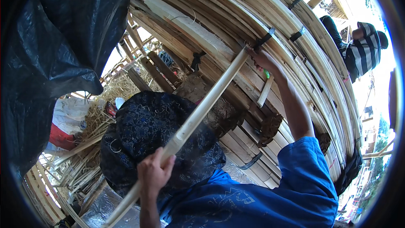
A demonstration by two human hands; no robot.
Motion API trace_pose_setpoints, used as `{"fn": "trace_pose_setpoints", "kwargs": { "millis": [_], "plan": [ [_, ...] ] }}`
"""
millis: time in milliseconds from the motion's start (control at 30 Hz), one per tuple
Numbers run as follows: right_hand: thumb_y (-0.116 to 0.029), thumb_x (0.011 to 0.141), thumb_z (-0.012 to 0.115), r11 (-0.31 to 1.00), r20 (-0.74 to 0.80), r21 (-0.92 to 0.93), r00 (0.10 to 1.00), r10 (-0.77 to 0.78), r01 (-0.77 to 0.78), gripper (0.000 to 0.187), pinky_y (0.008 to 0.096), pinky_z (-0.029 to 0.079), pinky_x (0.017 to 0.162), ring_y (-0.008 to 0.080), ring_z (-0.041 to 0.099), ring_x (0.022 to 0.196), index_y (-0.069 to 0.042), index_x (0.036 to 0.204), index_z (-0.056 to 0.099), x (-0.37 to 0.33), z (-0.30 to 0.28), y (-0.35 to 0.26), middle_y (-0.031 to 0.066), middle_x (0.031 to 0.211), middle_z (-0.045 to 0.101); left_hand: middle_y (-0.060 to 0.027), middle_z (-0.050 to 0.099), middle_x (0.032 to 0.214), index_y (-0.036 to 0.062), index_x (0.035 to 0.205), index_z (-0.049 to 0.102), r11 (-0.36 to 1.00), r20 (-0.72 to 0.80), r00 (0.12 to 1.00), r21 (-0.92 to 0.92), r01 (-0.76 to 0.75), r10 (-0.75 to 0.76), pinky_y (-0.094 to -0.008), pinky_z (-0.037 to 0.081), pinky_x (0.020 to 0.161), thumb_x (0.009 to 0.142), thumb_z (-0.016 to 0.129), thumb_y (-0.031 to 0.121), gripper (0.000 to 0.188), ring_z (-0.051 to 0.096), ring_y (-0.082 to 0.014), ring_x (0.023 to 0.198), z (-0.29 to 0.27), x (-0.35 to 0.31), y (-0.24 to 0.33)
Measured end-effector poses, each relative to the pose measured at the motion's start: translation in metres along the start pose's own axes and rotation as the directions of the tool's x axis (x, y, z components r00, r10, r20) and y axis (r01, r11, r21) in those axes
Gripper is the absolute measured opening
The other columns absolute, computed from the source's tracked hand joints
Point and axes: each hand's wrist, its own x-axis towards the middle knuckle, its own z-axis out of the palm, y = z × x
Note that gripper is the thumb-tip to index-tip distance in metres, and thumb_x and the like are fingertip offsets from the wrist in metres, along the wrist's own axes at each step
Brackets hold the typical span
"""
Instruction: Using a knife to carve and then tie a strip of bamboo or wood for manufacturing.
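Observation:
A long pale bamboo strip runs diagonally across my lap, from the lower left up to the stacked strips. My left hand is closed around its lower part, thumb along the top. At the strip's far end, my right hand has its fingers curled in beside the tip. What those fingers grip is too small and dark to make out. Just below that wrist a short pale wooden stick shows, with a bright green bit at its upper end; whether the hand holds it is hidden.
Bundles of long split strips with dark ties fill the far and right side. Dark patterned cloth covers my lap. A black plastic sheet hangs at left, above straw and shavings. Another person in a striped top is at far right.

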Motion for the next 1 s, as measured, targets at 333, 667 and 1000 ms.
{"fn": "trace_pose_setpoints", "kwargs": {
  "millis": [333,667,1000],
  "plan": [
    [-0.032,0.102,0.047,0.931,0.137,0.364,0.99,-0.039,-0.014,0.033,0.0246,0.033,0.041,0.0084,0.042,0.044,-0.001,0.098,0.058,-0.144,0.018,-0.034,-0.0019,0.062,0.045,-0.0156,0.054,0.061,0.0025,0.072,0.05,0.989,-0.079,0.986,-0.005,0.146,-0.146,-0.0475,0.042,0.058,0.097,0.052,0.029,0.037,0.058,-0.0367,0.065,-0.012,-0.045,-0.098],
    [-0.028,0.101,0.047,0.337,-0.073,0.938,0.997,-0.018,0.074,0.024,0.0205,0.015,0.033,0.0031,0.027,0.038,-0.006,0.103,0.057,-0.213,0.008,-0.043,-0.0047,0.058,0.034,-0.0127,0.051,0.06,0.0012,0.064,0.05,1.0,-0.424,0.906,0.002,0.01,-0.008,-0.0425,0.039,0.053,0.093,0.053,0.011,0.031,0.051,-0.0326,0.055,-0.031,-0.028,-0.092],
    [-0.034,0.106,0.03,-0.165,-0.162,0.983,0.796,-0.583,0.079,0.041,0.0238,0.026,0.036,0.0071,0.025,0.041,0.002,0.107,0.048,-0.238,-0.007,-0.039,-0.0005,0.058,0.031,-0.0121,0.056,0.06,0.0025,0.067,0.059,0.99,-0.552,0.827,-0.016,-0.141,0.109,-0.0408,0.044,0.054,0.092,0.058,0.015,0.028,0.056,-0.0309,0.056,-0.052,0.018,-0.114]
  ]
}}
